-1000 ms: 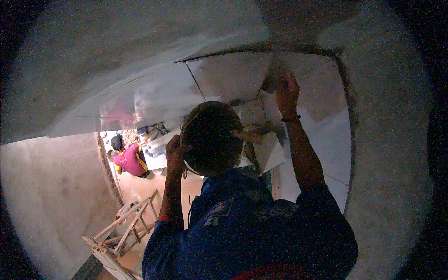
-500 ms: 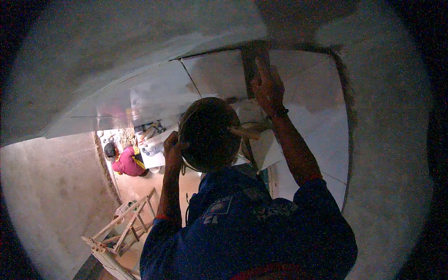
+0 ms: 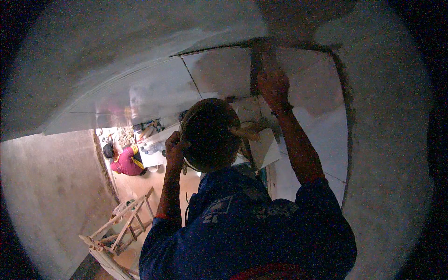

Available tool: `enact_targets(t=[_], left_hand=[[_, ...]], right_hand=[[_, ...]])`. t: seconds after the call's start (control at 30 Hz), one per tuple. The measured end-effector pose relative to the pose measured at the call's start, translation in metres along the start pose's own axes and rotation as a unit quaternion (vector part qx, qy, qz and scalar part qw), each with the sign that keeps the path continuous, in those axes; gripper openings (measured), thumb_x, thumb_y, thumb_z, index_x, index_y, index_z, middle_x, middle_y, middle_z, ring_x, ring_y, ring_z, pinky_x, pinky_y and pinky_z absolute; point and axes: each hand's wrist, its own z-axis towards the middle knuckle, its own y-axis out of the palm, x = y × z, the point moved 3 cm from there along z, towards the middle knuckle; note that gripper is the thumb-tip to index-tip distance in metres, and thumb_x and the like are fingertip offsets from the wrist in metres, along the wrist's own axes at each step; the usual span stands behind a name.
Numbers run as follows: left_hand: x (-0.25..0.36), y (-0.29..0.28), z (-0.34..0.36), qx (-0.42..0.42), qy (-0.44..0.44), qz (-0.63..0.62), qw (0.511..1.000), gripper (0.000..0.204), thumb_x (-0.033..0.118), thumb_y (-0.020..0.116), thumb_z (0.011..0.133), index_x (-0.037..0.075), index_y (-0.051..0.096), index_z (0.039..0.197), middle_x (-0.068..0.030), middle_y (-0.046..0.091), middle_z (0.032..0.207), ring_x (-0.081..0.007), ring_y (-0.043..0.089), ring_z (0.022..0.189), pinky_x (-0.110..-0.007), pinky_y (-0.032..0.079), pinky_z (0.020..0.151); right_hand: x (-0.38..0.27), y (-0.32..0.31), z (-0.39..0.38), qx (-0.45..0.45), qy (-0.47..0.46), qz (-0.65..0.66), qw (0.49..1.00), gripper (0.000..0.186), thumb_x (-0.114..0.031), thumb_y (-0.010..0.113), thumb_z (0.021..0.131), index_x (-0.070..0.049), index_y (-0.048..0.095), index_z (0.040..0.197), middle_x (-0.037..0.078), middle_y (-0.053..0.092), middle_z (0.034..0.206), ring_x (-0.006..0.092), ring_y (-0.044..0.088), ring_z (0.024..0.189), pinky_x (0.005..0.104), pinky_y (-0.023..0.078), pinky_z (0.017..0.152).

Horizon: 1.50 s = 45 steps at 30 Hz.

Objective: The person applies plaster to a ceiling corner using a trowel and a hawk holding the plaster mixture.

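Observation:
My left hand point(image 3: 174, 148) is closed on the rim of a dark round bowl point(image 3: 210, 137), held in front of my chest. The inside of the bowl is too dark to make out. A light wooden handle point(image 3: 248, 134) juts out at its right side. My right hand point(image 3: 274, 87) is raised higher, with its fingers stretched upward against the pale wall tiles point(image 3: 224, 72). It lies beside a dark vertical strip point(image 3: 255, 65) between two tiles, near their upper edge. The fingertips are dim and blurred, and no tool shows in them.
Bare grey plaster point(image 3: 140, 32) runs above the tiles. Low on the left stands a rough wooden frame point(image 3: 128, 221) of poles. Beyond it, a person in a maroon shirt point(image 3: 127, 162) is beside a white board point(image 3: 151, 156) and scattered items on the floor.
My right hand has shifted a little to the right, and its fingers now reach along the tile's upper part. The left hand keeps its hold on the bowl.

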Motion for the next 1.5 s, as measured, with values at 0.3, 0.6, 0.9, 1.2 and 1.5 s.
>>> enact_targets(t=[0.3, 0.6, 0.9, 1.2, 1.5], left_hand=[[-0.003, 0.004, -0.001, -0.033, 0.009, -0.008, 0.999, 0.015, 0.01, 0.057, 0.057, 0.006, 0.047, 0.067, 0.0019, 0.045, 0.064, -0.0094, 0.04, 0.059, -0.023, 0.033, 0.054], [-0.008, 0.009, -0.006, -0.024, 0.015, 0.022, 0.999, 0.013, 0.01, 0.057, 0.061, 0.005, 0.047, 0.067, 0.0022, 0.044, 0.061, -0.0083, 0.039, 0.058, -0.023, 0.032, 0.052], [-0.011, 0.011, -0.012, -0.038, -0.021, -0.023, 0.999, 0.012, 0.006, 0.056, 0.059, 0.005, 0.049, 0.068, 0.0011, 0.046, 0.062, -0.0097, 0.041, 0.058, -0.024, 0.034, 0.054], [0.001, 0.012, -0.025, -0.02, -0.012, 0.054, 0.998, 0.011, 0.005, 0.056, 0.061, 0.005, 0.048, 0.069, 0.0007, 0.048, 0.065, -0.0091, 0.042, 0.061, -0.022, 0.035, 0.054], [-0.009, 0.009, -0.016, -0.021, -0.02, 0.059, 0.998, 0.016, 0.011, 0.056, 0.056, 0.004, 0.049, 0.069, -0.0007, 0.047, 0.065, -0.0107, 0.043, 0.06, -0.024, 0.035, 0.054]], right_hand=[[0.0, -0.017, 0.006, -0.075, -0.138, -0.036, 0.987, 0.048, -0.022, 0.055, 0.074, -0.008, 0.044, 0.119, 0.02, 0.053, 0.102, 0.0352, 0.053, 0.088, 0.043, 0.044, 0.076], [-0.021, 0.011, 0.0, -0.01, -0.101, 0.03, 0.994, 0.052, -0.019, 0.055, 0.074, -0.005, 0.039, 0.121, 0.021, 0.048, 0.113, 0.0366, 0.053, 0.089, 0.0419, 0.045, 0.074], [-0.052, -0.02, 0.0, -0.132, -0.098, 0.008, 0.986, 0.047, -0.022, 0.056, 0.072, -0.005, 0.046, 0.115, 0.023, 0.048, 0.111, 0.0365, 0.053, 0.09, 0.0434, 0.045, 0.074], [-0.056, -0.029, -0.02, -0.163, -0.121, 0.042, 0.978, 0.042, -0.015, 0.054, 0.072, -0.009, 0.049, 0.114, 0.019, 0.057, 0.09, 0.035, 0.054, 0.082, 0.0447, 0.043, 0.073], [-0.037, -0.05, 0.041, -0.076, -0.435, -0.09, 0.893, 0.038, -0.011, 0.05, 0.075, -0.017, 0.051, 0.112, 0.014, 0.053, 0.092, 0.0292, 0.051, 0.086, 0.0424, 0.041, 0.077]])
